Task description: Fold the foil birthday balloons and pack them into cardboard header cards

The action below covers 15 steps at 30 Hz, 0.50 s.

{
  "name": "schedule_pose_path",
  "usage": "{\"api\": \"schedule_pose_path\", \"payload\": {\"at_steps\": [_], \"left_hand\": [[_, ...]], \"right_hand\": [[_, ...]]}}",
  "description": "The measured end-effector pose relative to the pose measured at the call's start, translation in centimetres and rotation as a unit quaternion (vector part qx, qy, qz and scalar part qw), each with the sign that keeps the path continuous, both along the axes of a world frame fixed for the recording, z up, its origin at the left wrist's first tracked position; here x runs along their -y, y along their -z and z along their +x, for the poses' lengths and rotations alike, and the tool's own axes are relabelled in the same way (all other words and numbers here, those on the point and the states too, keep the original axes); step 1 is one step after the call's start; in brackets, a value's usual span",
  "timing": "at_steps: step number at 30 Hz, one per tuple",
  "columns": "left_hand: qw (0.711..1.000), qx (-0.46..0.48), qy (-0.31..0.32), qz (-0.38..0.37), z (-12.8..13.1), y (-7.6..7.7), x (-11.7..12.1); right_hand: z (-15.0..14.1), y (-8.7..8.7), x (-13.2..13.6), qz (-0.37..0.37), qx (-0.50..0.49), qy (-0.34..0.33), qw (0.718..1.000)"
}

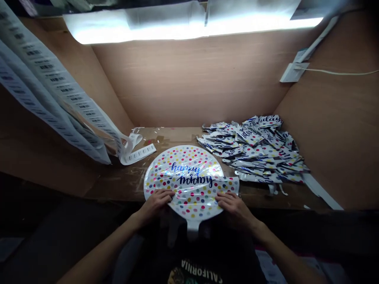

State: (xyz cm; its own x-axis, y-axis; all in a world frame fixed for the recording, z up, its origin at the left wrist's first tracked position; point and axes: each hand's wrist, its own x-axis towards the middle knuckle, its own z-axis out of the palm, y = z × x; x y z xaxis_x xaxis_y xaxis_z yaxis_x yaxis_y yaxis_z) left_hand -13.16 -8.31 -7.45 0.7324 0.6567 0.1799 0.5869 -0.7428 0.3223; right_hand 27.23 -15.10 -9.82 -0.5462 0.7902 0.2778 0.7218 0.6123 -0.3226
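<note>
On my feed, the balloon [191, 199] lies left of the pile [260, 152], seemingly mid-fold; left hand [158, 202] and right hand [233, 206] rest fingers on it (pinching? can't tell). I'd smooth the crease next.

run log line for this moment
left hand: on dotted balloon; right hand: on dotted balloon; balloon tail: toward person; dotted pile: balloon's right; barcode labels: balloon's left

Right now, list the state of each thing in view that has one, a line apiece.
Polka-dot "happy" foil balloon: flat, uninflated, partly folded over
Left hand: fingers on the balloon, grip unclear
Right hand: fingers on the balloon, grip unclear
Printed balloon packets: flattened, heaped
Barcode label strips: draped, one end curled
Overhead light: on
</note>
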Motion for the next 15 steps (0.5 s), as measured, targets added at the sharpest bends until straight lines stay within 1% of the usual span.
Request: {"api": "schedule_pose_path", "payload": {"at_steps": [1, 2, 4, 5, 6, 7, 8, 10, 11, 13, 15], "left_hand": [[0.999, -0.007, -0.033, -0.026, 0.2, -0.4, -0.6], [0.995, -0.031, -0.081, -0.058, 0.5, -0.9, -1.4], [0.970, -0.113, -0.182, -0.117, 1.6, -2.1, -3.1], [0.955, -0.153, -0.216, -0.135, 2.4, -2.7, -4.0], [0.944, -0.181, -0.234, -0.143, 3.4, -3.2, -4.8], [0.942, -0.192, -0.238, -0.141, 4.5, -3.8, -5.6], [0.946, -0.187, -0.230, -0.133, 5.8, -4.3, -6.3], [0.956, -0.163, -0.199, -0.137, 8.7, -5.0, -7.5], [0.959, -0.155, -0.179, -0.156, 10.1, -5.2, -8.1], [0.954, -0.149, -0.139, -0.220, 12.4, -5.6, -8.9], [0.940, -0.156, -0.109, -0.282, 13.4, -6.1, -9.1]], "right_hand": [[0.2, -0.1, -0.4, -0.022, -0.016, 0.044, 0.999], [0.4, -0.1, -0.9, -0.043, -0.022, 0.097, 0.994], [0.3, -0.2, -2.0, -0.071, -0.001, 0.200, 0.977], [0.2, -0.1, -2.5, -0.079, 0.023, 0.233, 0.969], [0.0, -0.1, -3.0, -0.083, 0.046, 0.252, 0.963], [-0.2, 0.1, -3.3, -0.085, 0.065, 0.260, 0.960], [-0.3, 0.2, -3.5, -0.085, 0.077, 0.264, 0.958], [-0.4, 0.5, -3.5, -0.082, 0.085, 0.263, 0.957], [-0.3, 0.6, -3.4, -0.077, 0.083, 0.263, 0.958], [0.0, 0.6, -2.8, -0.058, 0.063, 0.262, 0.961], [0.2, 0.5, -1.8, -0.008, 0.001, 0.282, 0.959]]}}
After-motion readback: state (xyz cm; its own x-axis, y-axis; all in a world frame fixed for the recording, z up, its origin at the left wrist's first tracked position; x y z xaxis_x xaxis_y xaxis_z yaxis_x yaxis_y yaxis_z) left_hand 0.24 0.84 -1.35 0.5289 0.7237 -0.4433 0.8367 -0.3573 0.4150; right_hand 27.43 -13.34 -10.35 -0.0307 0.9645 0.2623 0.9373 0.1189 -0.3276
